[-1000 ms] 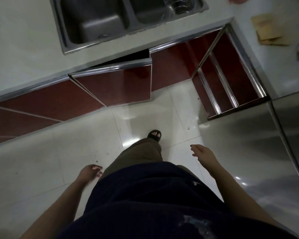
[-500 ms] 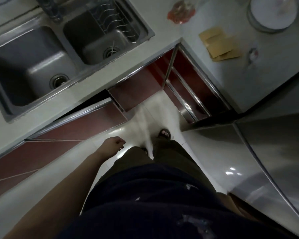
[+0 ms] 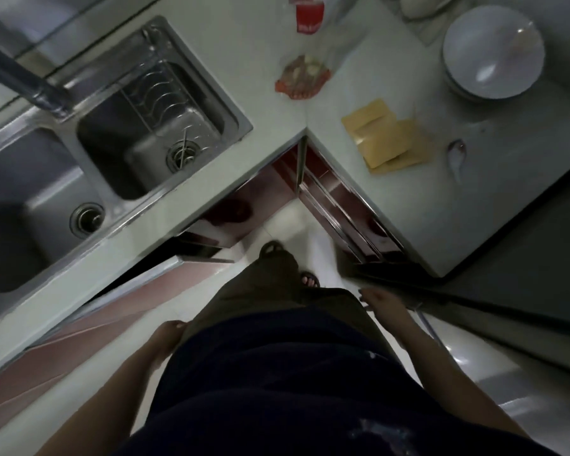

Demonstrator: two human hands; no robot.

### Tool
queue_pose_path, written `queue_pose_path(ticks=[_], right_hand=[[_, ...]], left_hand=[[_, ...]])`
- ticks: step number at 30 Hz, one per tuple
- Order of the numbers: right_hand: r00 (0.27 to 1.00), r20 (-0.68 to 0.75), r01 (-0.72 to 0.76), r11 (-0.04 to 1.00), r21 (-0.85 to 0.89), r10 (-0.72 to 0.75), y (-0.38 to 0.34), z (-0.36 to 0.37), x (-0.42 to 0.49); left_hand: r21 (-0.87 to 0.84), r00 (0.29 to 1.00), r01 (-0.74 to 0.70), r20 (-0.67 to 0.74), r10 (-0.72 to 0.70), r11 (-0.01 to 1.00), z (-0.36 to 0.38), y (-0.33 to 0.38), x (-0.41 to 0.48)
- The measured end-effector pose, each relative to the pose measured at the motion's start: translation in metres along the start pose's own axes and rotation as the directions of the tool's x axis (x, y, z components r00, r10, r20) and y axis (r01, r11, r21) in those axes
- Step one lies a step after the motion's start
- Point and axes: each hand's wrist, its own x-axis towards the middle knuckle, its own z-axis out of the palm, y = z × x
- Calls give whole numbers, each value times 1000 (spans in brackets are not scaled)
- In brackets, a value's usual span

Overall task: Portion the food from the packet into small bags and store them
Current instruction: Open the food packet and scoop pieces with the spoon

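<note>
brushed steel, matt countertop, gloss below
the metal sink (image 3: 112, 153) has a dull brushed sheen in a smooth, matt pale countertop (image 3: 244, 54); near its inner corner lie a crinkly clear plastic packet (image 3: 301, 77) and matt tan paper-like bags (image 3: 385, 139); glossy white bowl (image 3: 492, 51), glossy red cabinet fronts (image 3: 231, 212), shiny floor tiles (image 3: 287, 220).

Both hands, left hand (image 3: 168, 334) and right hand (image 3: 380, 302), hang loose; on the counter (image 3: 267, 103) lie tan bags (image 3: 385, 139), a white bowl (image 3: 492, 51) and perhaps a food packet (image 3: 301, 77).

In a dim kitchen corner, a pale L-shaped countertop (image 3: 244, 77) holds a stainless steel double-bowl sink (image 3: 152, 139), with glossy dark red cabinet doors with metal trim (image 3: 79, 350) beneath it, above shiny white floor tiles (image 3: 290, 222).
</note>
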Motion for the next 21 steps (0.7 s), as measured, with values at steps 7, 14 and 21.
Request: queue_pose_path(ticks=[7,14,21], right_hand=[[999,17,48,998,-34,-47,-56,-19,38],[976,-212,-29,992,120,54,-88,-62,34],[904,-384,-97,966,239,186,-113,-104,37]], left_hand=[[-170,917,-331,174,359,928,-51,169,-8],[115,720,-685,255,645,719,-69,338,-19],[104,532,-836,398,748,539,-66,423,-26]])
